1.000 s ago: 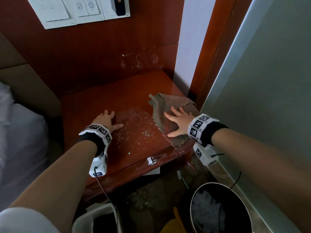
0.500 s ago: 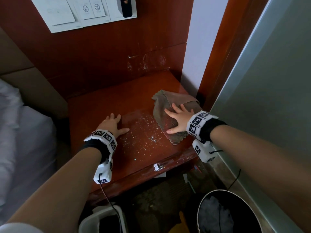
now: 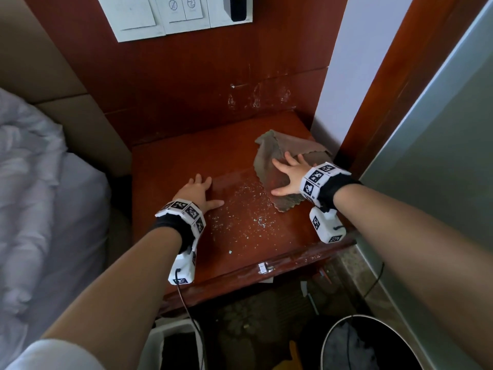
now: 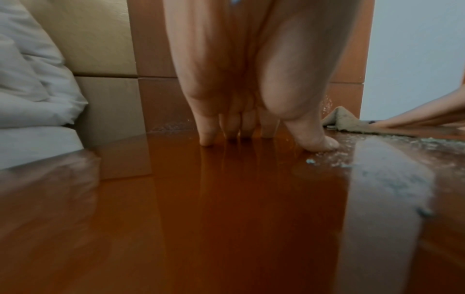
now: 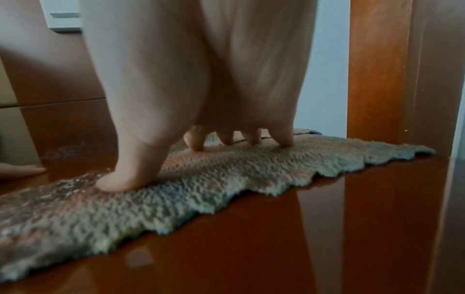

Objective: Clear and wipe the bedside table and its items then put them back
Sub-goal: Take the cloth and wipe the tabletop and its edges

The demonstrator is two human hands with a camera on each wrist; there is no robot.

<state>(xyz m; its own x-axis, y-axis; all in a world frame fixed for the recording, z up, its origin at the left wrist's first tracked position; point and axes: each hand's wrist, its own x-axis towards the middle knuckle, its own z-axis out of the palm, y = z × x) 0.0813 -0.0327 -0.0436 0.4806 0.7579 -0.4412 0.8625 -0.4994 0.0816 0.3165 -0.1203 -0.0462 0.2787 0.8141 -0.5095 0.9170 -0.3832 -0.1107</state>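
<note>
Pressing flat, right hand (image 3: 289, 175) on cloth (image 3: 269, 161), left hand (image 3: 196, 192) on bedside table (image 3: 240, 236); bin (image 3: 373, 345) only overhead.

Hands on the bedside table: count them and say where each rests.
2. The left hand lies flat on the bare table top; the right hand presses flat on the cloth toward the table's right. None hidden.

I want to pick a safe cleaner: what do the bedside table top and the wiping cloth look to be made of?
Bedside table: seemingly reddish-brown wood or veneer under a glossy finish; the left wrist view shows mirror-like reflections of the fingers.
Cloth: looks like grey-brown microfibre or terry, with a nubby pile and a wavy cut edge; it lies limp under the right hand.
</note>
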